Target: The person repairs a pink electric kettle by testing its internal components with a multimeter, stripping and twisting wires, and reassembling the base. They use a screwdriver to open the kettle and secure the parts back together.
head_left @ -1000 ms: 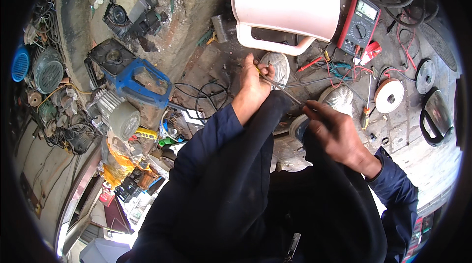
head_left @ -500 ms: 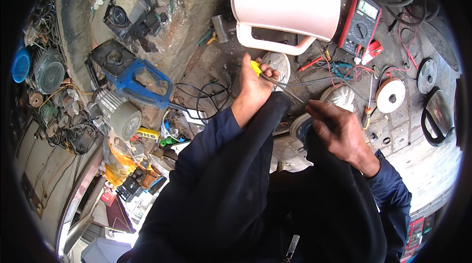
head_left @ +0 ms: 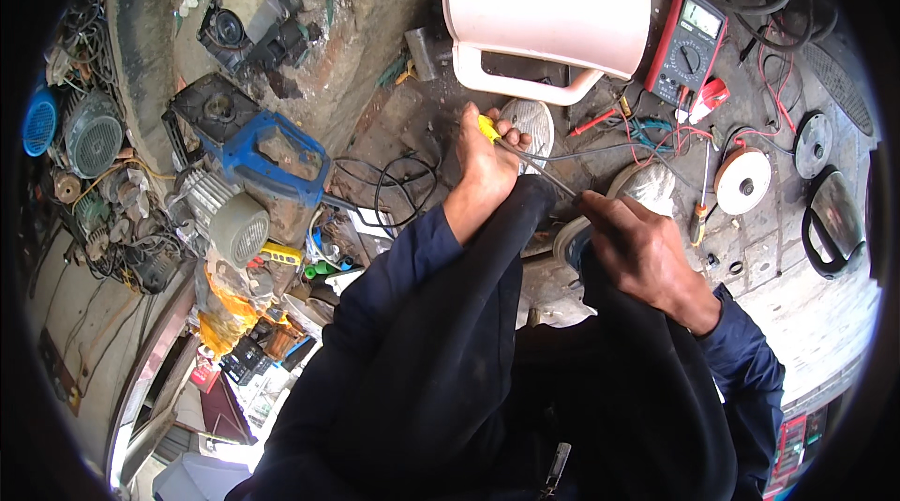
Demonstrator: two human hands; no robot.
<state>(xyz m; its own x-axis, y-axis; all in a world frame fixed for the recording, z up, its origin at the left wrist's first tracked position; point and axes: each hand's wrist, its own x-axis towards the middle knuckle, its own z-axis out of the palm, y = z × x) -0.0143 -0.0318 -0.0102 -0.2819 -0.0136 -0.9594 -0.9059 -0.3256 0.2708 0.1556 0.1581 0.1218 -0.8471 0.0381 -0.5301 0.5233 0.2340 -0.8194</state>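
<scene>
My left hand [head_left: 483,168] is closed around the yellow handle of a screwdriver [head_left: 488,129]. Its thin metal shaft slants down to the right, above my left knee. At the shaft's far end, the fingers of my right hand [head_left: 649,253] are pinched together over my right thigh. Whatever those fingertips hold, if anything, is hidden. Just beyond my hands a pale pink kettle body [head_left: 548,14] lies on its side, handle toward me. My shoes [head_left: 528,131] show below it.
A red-framed multimeter [head_left: 687,46] with red leads lies at the right. Near it are a round white kettle base [head_left: 743,180], a grey disc [head_left: 814,145], a dark lid [head_left: 834,224] and another screwdriver [head_left: 698,220]. Leftward lie a blue power tool [head_left: 272,159] and a motor [head_left: 225,215].
My right hand has shifted slightly left and down at the shaft's end. My left hand and the screwdriver have hardly moved.
</scene>
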